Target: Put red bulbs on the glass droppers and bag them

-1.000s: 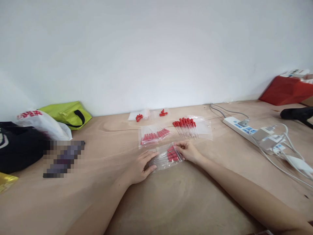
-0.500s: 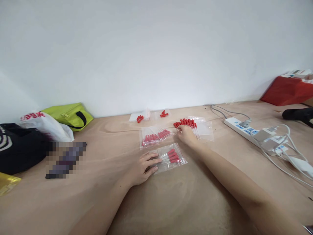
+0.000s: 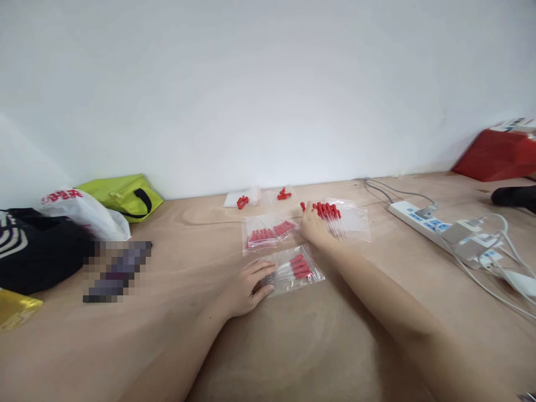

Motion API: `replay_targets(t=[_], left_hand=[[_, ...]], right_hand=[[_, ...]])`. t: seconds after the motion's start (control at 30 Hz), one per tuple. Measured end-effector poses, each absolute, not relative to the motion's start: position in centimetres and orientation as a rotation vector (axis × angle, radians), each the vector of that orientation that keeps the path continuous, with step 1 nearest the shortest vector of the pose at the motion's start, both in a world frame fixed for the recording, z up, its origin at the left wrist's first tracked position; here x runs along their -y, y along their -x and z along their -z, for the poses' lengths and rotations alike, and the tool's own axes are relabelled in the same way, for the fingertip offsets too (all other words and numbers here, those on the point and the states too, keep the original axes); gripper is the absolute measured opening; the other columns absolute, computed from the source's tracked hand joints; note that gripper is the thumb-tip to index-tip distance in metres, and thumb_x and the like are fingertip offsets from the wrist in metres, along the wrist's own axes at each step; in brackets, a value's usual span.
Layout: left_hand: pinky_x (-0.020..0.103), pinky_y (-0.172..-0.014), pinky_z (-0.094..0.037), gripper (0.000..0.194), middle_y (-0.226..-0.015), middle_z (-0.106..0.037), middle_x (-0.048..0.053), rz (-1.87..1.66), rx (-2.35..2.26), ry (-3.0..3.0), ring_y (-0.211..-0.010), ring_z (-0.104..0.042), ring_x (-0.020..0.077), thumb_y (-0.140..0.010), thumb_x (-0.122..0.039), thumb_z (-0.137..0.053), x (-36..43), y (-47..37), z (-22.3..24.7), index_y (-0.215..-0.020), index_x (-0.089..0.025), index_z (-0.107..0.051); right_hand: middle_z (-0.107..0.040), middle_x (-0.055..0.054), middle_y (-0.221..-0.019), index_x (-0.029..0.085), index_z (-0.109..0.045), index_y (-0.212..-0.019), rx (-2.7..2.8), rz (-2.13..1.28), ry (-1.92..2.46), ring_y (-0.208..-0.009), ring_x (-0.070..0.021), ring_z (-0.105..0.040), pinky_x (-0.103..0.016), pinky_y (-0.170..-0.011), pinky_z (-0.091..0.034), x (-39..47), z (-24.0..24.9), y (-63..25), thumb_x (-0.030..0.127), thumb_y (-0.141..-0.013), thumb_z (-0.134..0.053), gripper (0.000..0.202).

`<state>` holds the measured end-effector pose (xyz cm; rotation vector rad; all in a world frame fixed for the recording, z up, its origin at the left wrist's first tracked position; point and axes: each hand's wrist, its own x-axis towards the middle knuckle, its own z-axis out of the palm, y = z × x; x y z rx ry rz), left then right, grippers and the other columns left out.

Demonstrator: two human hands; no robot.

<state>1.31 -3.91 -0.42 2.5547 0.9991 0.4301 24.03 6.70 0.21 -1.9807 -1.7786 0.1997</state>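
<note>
My left hand (image 3: 251,286) lies on the table with its fingers spread, the fingertips resting on the left end of a clear plastic bag (image 3: 315,272). Inside that bag are several droppers (image 3: 301,267) with red bulbs and pale stems. Farther off, my right hand (image 3: 315,226) has its fingers closed around a dropper, whose red bulb (image 3: 302,206) shows left of the fingertips; its stem is hidden by the hand. Right beside this hand is a row of loose red-bulbed droppers (image 3: 329,212), partly over flat clear bags (image 3: 358,220).
Filled bags of droppers (image 3: 262,237) lie left of centre. Behind them are small red bulbs (image 3: 242,201) and more red bulbs (image 3: 283,194) on bags. A power strip (image 3: 419,218) with cables stands right; a green bag (image 3: 125,195), white bag (image 3: 87,212) and black bag (image 3: 42,251) sit left.
My right fingers have shifted slightly among the loose droppers, and one bulb now stands apart on the left of the hand. The left hand stays on the bag. The view has shifted slightly.
</note>
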Motion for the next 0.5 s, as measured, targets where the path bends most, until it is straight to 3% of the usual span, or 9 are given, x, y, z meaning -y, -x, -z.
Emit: replay_targets(t=[0.1, 0.2, 0.33, 0.5], left_hand=[[0.042, -0.106, -0.026, 0.036, -0.126, -0.049, 0.004, -0.415, -0.986, -2.552, -0.119, -0.041, 0.0185, -0.087, -0.030, -0.043, 3.9, -1.3, 0.3, -0.123, -0.025, -0.044], [0.043, -0.105, -0.026, 0.036, -0.125, -0.050, 0.004, -0.427, -0.981, -2.537, -0.119, -0.041, 0.0183, -0.086, -0.029, -0.044, 3.9, -1.5, 0.1, -0.122, -0.024, -0.045], [0.042, -0.104, -0.028, 0.034, -0.123, -0.052, 0.004, -0.429, -0.994, -2.524, -0.118, -0.042, 0.0184, -0.086, -0.028, -0.045, 3.9, -1.6, -0.1, -0.119, -0.023, -0.046], [0.042, -0.104, -0.028, 0.034, -0.122, -0.052, 0.004, -0.428, -1.007, -2.531, -0.118, -0.043, 0.0182, -0.085, -0.028, -0.045, 3.9, -1.6, -0.1, -0.119, -0.023, -0.046]], right_hand=[[-0.056, -0.017, -0.095, 0.004, -0.011, -0.132, 1.697, -0.296, 1.685, -0.078, -0.0223, -0.058, -0.034, -0.070, -0.046, -5.5, 0.1, -26.0, 0.010, -0.077, -0.040, 0.062], [-0.054, -0.005, -0.079, 0.013, -0.007, -0.132, 1.479, -0.525, 1.436, -0.059, -0.0147, -0.055, -0.029, -0.057, -0.047, -3.8, 1.3, -28.1, 0.019, -0.079, -0.040, 0.063], [-0.044, 0.005, -0.069, 0.022, -0.009, -0.128, 1.195, -0.810, 1.328, -0.042, -0.0085, -0.046, -0.023, -0.041, -0.043, -2.1, 3.0, -29.0, 0.026, -0.076, -0.044, 0.062], [-0.042, 0.009, -0.068, 0.025, -0.017, -0.117, 1.073, -0.916, 1.211, -0.043, -0.0084, -0.051, -0.023, -0.042, -0.046, -1.4, 3.2, -27.8, 0.034, -0.069, -0.054, 0.061]])
